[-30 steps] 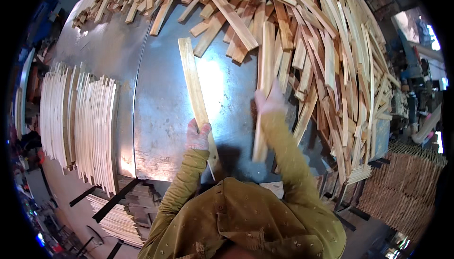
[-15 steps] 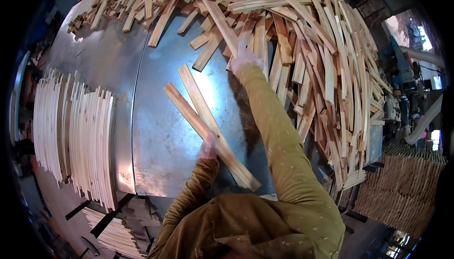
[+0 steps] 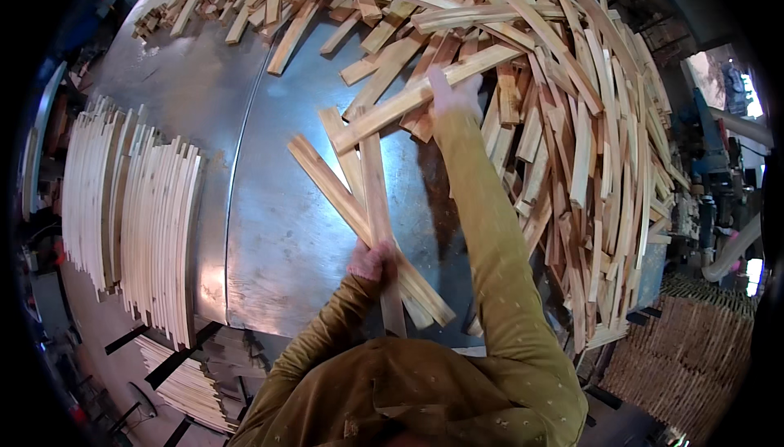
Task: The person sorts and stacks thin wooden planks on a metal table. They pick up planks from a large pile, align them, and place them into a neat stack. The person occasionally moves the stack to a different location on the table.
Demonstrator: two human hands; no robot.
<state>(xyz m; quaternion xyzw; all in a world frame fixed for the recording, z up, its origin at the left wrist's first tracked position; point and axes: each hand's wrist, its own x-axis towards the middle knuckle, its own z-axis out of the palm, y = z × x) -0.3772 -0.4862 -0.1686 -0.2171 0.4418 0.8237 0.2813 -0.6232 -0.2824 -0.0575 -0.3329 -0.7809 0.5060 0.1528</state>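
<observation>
My left hand (image 3: 367, 261) is closed around crossing wooden strips low over the metal table. One strip (image 3: 322, 179) slants from upper left to lower right. A second, darker strip (image 3: 376, 186) runs nearly straight up through the same grip. Behind these lies another slanting strip (image 3: 336, 133); whether my fingers hold it too is hard to see. Farther off, my right hand (image 3: 457, 94) grips a pale strip (image 3: 392, 111) near the pile's edge, its near end reaching over the tops of the other strips. Some of its fingers are hidden and slightly blurred.
A tangled pile of wooden strips (image 3: 608, 137) covers the table's back and right side. Neat rows of pale strips (image 3: 159, 226) stand at the left. The bare metal tabletop (image 3: 269, 243) has a seam. Stacked wood (image 3: 678, 357) stands at lower right.
The darker strip has come into my left hand's grip, crossing the strips there. My right hand has moved slightly right and now grips a pale strip at the pile.
</observation>
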